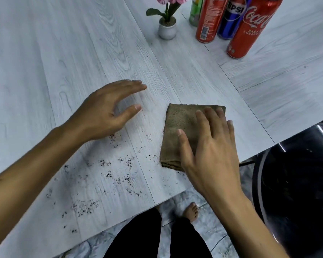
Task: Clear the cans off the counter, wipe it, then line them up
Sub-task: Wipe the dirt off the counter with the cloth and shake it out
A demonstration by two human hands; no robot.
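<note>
A folded brown cloth point(183, 125) lies flat on the pale wood-grain counter point(78, 53), near its front right edge. My right hand point(211, 148) rests on the cloth with straight, spread fingers. My left hand point(104, 110) hovers open just over the counter, left of the cloth, holding nothing. Dark crumbs point(108, 174) are scattered over the counter's front part. Several cans stand upright at the far right: a red Coca-Cola can point(250, 28), a blue Pepsi can point(231, 17), another red can point(209, 19) and a green can point(195, 12) behind it.
A small white pot with a pink flower point(167, 27) stands left of the cans. A dark chair point(296, 183) sits off the counter's right corner. Below the front edge are grey floor tiles, my dark trousers and a bare foot point(191, 211).
</note>
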